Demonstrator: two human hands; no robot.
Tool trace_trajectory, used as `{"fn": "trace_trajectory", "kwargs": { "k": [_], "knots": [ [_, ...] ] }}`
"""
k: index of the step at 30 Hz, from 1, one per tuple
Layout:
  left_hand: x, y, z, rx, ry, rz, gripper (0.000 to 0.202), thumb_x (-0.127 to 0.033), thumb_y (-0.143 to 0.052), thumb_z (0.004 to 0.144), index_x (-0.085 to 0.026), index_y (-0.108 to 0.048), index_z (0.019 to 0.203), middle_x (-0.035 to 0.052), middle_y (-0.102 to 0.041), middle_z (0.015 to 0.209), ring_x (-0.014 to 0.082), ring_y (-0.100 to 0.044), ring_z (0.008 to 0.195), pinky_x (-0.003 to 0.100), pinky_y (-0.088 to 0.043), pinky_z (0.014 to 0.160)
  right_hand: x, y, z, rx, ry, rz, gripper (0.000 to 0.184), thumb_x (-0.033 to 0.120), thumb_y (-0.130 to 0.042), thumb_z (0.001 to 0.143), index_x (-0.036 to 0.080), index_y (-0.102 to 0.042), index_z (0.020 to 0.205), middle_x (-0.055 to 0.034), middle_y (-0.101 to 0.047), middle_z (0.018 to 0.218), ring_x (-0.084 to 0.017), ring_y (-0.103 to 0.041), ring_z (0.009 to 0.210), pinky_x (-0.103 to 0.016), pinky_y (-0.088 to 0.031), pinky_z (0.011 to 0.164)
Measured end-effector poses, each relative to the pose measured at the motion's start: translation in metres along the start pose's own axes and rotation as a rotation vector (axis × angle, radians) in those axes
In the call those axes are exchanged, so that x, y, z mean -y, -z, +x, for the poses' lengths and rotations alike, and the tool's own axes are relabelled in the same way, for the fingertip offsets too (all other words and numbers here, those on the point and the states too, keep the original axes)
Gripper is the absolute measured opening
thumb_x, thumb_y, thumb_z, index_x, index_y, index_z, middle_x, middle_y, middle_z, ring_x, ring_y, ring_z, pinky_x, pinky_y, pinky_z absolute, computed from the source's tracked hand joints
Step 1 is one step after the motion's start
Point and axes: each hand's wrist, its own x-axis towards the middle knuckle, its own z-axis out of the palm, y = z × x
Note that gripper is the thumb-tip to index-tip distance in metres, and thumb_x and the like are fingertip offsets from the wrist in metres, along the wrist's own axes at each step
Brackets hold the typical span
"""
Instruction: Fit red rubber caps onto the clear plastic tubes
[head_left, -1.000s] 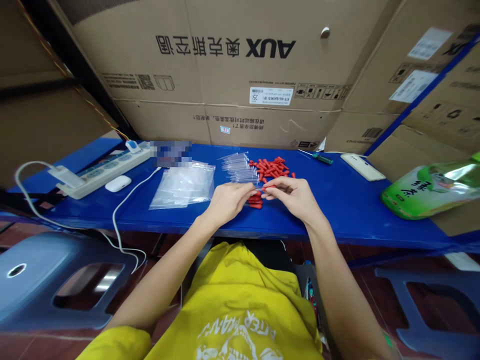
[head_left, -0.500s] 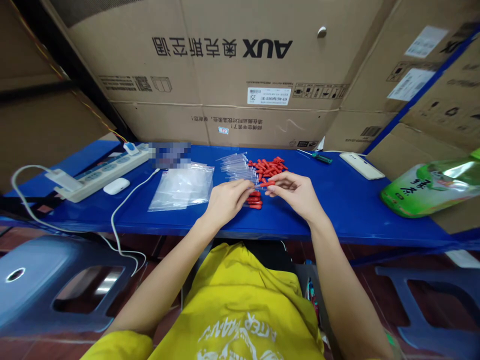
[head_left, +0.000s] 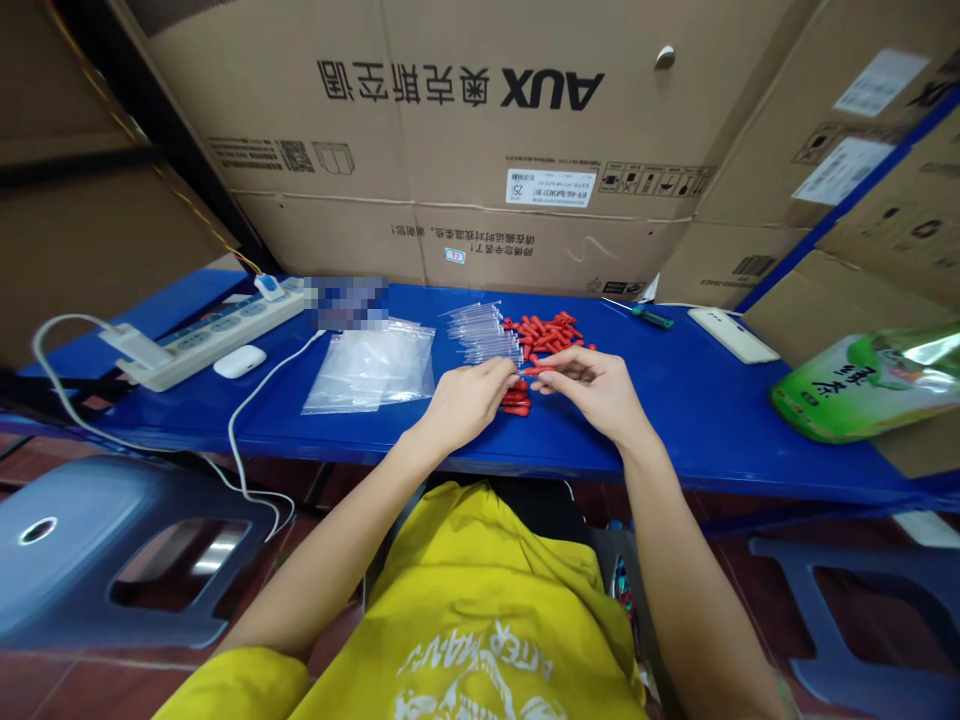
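My left hand (head_left: 469, 402) is closed in a pinch on a thin clear dropper tube, mostly hidden by the fingers. Between the fingertips of my right hand (head_left: 596, 392) is a red rubber bulb (head_left: 541, 370), in line with the tube's end. The two meet or nearly meet; how far one is inside the other I cannot tell. Just behind the hands lies a bundle of clear dropper tubes (head_left: 480, 330), with a heap of loose red bulbs (head_left: 551, 332) to its right. Several red bulbs (head_left: 516, 408) lie in a row beside my left fingertips, their other ends hidden.
Clear plastic bags (head_left: 367, 370) lie left on the blue table (head_left: 675, 430). Farther left are a white case (head_left: 240, 361) and a power strip (head_left: 217, 340) with cables. On the right are a screwdriver (head_left: 651, 317), a phone (head_left: 731, 334) and a green bottle (head_left: 832, 390). Cardboard boxes (head_left: 420, 150) stand behind.
The camera view has shifted slightly. Both hands stay together at the same spot, still holding the tube and the red bulb, with little visible movement.
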Motion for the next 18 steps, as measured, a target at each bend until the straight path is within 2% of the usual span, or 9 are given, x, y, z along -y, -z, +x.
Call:
{"fn": "trace_trajectory", "kwargs": {
  "k": [5, 10, 18],
  "knots": [
    [0.001, 0.001, -0.001, -0.007, -0.029, -0.052, 0.032, -0.033, -0.031, 0.114, -0.021, -0.058, 0.101, 0.0037, -0.074, 0.094, 0.0187, -0.072, 0.086, 0.026, -0.04, 0.065, -0.001, -0.005, 0.0, -0.01, 0.016, 0.006, 0.035, 0.048, -0.091, 0.074, 0.02, -0.076, 0.087, -0.0049, -0.081, 0.08, -0.025, -0.081, 0.074, -0.042, -0.07, 0.078],
    [0.001, 0.004, -0.002, -0.015, -0.041, -0.088, 0.032, -0.033, -0.031, 0.114, -0.022, -0.057, 0.099, 0.0041, -0.075, 0.095, 0.0188, -0.072, 0.086, 0.026, -0.041, 0.066, -0.001, -0.009, 0.0, -0.022, 0.034, -0.007, 0.038, 0.052, -0.09, 0.075, 0.02, -0.075, 0.087, -0.0045, -0.08, 0.078, -0.024, -0.081, 0.073, -0.041, -0.07, 0.076],
    [0.002, 0.002, -0.002, -0.01, -0.057, -0.094, 0.029, -0.03, -0.034, 0.113, -0.021, -0.058, 0.098, 0.0037, -0.075, 0.094, 0.0177, -0.072, 0.085, 0.025, -0.041, 0.067, 0.002, -0.014, -0.002, -0.024, 0.06, 0.027, 0.034, 0.048, -0.09, 0.076, 0.02, -0.074, 0.086, -0.0035, -0.079, 0.075, -0.023, -0.08, 0.07, -0.039, -0.071, 0.074]
  ]
}}
